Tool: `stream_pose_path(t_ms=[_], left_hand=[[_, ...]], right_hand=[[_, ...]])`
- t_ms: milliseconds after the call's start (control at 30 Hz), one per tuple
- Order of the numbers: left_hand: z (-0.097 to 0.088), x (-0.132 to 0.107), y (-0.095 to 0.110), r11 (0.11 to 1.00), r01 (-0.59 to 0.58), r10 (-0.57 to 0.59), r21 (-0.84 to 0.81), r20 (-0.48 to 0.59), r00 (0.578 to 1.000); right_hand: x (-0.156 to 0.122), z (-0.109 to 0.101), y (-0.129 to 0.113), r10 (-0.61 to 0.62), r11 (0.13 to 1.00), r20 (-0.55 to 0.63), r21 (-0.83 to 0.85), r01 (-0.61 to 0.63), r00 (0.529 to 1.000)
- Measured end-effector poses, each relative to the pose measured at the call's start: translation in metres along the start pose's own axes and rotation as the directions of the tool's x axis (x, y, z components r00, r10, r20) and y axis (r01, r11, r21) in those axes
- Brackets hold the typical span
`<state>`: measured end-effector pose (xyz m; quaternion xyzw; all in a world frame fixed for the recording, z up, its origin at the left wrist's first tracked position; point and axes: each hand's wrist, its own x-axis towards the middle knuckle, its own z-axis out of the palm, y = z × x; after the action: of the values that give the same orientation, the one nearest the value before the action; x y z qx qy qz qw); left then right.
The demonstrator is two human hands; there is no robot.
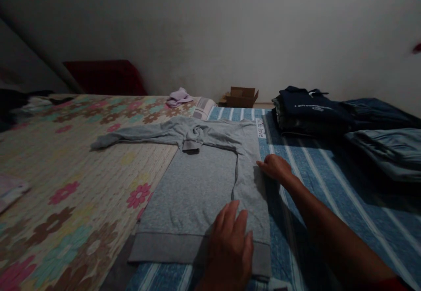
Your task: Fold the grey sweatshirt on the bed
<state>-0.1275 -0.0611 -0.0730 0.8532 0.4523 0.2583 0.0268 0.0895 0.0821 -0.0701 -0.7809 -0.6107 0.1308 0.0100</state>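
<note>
Left hand (230,247) flat, fingers spread, pinning sweatshirt (200,194) hem on bed (329,185); right hand (274,168) open at its folded right edge. Mid-fold, I'd say: left sleeve (131,139) next.

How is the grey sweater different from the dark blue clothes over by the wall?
The grey sweater lies spread out flat, with one sleeve stretched to the side; the dark blue clothes sit folded in a stack. The grey sweater is light in colour, the stack nearly black-blue. Both hands touch the sweater, the left hand near its hem and the right hand at its edge; nobody touches the stack. Both lie on the striped blue sheet.
</note>
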Motion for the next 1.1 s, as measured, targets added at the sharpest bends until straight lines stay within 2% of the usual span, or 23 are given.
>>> stream_pose_path(t_ms=[67, 133, 233, 300, 433, 533, 600, 667, 733, 800, 900, 1100], left_hand=[[0.012, 0.015, 0.01, 1.0, -0.026, 0.025, 0.012, 0.09, 0.996], [0.028, 0.025, 0.013, 0.999, 0.005, -0.012, 0.04, 0.17, 0.985], [0.05, 0.028, 0.007, 0.999, 0.022, -0.032, 0.038, 0.295, 0.955], [0.057, 0.025, 0.0, 0.999, 0.03, -0.037, 0.025, 0.355, 0.934], [0.057, 0.021, -0.006, 0.998, 0.059, -0.062, 0.019, 0.425, 0.903], [0.055, 0.024, -0.006, 0.997, 0.075, -0.074, 0.017, 0.475, 0.877], [0.055, 0.027, -0.007, 0.995, 0.094, -0.09, 0.019, 0.527, 0.845], [0.055, 0.028, -0.009, 0.995, 0.101, -0.093, 0.017, 0.564, 0.821], [0.057, 0.028, -0.012, 0.997, 0.077, -0.067, 0.004, 0.557, 0.828], [0.06, 0.026, -0.016, 0.999, 0.04, -0.028, -0.011, 0.522, 0.852], [0.06, 0.025, -0.017, 0.999, 0.017, 0.0, -0.029, 0.495, 0.869], [0.046, 0.029, -0.005, 0.993, 0.087, -0.031, -0.076, 0.547, 0.837]], right_hand=[[0.006, 0.007, 0.001, 0.019, 0.999, 0.026, 0.049, -0.02, 0.999], [0.009, 0.014, 0.002, 0.028, 0.995, 0.041, 0.09, -0.031, 0.999], [0.009, 0.021, 0.006, 0.019, 0.991, 0.039, 0.132, -0.024, 0.999], [0.008, 0.021, 0.009, 0.006, 0.99, 0.006, 0.14, -0.007, 1.0], [0.004, 0.015, 0.0, -0.042, 0.993, -0.152, 0.103, 0.058, 0.988], [0.002, 0.016, -0.022, -0.208, 0.971, -0.242, 0.069, 0.23, 0.948], [0.005, 0.024, -0.036, -0.345, 0.929, -0.259, 0.044, 0.368, 0.902], [0.011, 0.037, -0.045, -0.426, 0.896, -0.256, 0.016, 0.445, 0.868], [0.02, 0.049, -0.046, -0.437, 0.893, -0.247, -0.004, 0.45, 0.865], [0.028, 0.058, -0.043, -0.42, 0.903, -0.234, -0.009, 0.43, 0.877], [0.036, 0.062, -0.037, -0.402, 0.912, -0.22, -0.012, 0.409, 0.889], [0.029, 0.059, -0.038, -0.387, 0.921, -0.249, -0.071, 0.382, 0.888]])
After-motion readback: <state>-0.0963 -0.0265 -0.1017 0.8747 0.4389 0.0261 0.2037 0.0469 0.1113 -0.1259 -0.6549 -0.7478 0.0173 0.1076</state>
